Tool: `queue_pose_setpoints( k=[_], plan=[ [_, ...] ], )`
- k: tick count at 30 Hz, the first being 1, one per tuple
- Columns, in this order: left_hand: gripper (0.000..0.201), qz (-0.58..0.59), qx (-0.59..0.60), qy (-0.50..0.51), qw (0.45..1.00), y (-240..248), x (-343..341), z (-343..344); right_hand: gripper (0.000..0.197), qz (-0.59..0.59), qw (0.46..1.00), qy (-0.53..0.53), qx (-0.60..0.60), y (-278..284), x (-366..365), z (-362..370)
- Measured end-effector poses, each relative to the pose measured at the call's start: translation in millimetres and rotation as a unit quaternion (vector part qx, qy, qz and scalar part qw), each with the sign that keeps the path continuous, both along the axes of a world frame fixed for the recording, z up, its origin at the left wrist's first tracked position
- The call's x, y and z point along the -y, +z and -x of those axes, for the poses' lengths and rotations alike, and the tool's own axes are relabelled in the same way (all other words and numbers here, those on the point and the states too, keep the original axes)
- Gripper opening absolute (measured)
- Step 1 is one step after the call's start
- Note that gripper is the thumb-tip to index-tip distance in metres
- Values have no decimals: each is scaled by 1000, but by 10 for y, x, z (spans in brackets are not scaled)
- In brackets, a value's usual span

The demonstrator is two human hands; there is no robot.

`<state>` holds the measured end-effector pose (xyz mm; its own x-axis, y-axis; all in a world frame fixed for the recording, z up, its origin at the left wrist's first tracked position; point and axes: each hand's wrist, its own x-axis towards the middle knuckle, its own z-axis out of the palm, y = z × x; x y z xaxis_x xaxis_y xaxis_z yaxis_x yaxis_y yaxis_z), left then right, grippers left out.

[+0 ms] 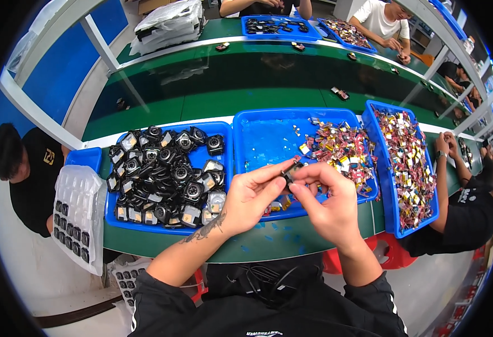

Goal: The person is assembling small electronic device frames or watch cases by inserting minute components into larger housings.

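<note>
Both my hands meet over the front of the middle blue tray (pixel 264 137). Between the fingertips of my left hand (pixel 249 199) and my right hand (pixel 332 199) is a small black watch case (pixel 288 175). A bit of red shows at its upper edge; the fingers cover most of the rest. Small red, yellow and white electronic parts (pixel 342 149) lie heaped in the right side of the middle tray. To the left, another blue tray (pixel 227 151) is piled with black watch cases (pixel 170 168), some showing round backs, others pale inner faces.
A third blue tray (pixel 391 208) full of similar small parts stands at the right. Beyond the trays runs a green conveyor belt (pixel 212 101) carrying a few pieces. White blister trays (pixel 80 196) are at the left. Co-workers sit on both sides and across; a red stool (pixel 392 253) is below.
</note>
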<state>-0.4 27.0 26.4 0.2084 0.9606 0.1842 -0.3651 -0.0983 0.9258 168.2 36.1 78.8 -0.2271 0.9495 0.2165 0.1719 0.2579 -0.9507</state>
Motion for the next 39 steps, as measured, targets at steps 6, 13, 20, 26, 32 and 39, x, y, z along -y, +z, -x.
queue_pose_setpoints(
  k=[6, 13, 20, 26, 32, 39],
  plan=[
    [43, -24, -11, -22, 999, 31, 21, 4, 9, -131, 987, -18, 94, -8, -14, -1],
    [44, -55, -56, -10, 997, 32, 18, 20, 8, -134, 985, -24, 106, -13, -19, 3],
    [44, -57, -60, -11, 997, -3, 21, 15, 6, -115, 988, -11, 100, -24, -46, -20],
    [43, -49, -65, 0, 997, 1, 62, -29, 8, -131, 984, -10, 124, 16, -79, -43],
    [42, 14, -55, -1, 998, 10, 121, -46, 24, -130, 983, -20, 129, 67, -40, -81],
    [41, 7, 14, 6, 1000, 3, 50, -48, 30, -126, 991, -7, 43, -163, -152, -28]
  ],
)
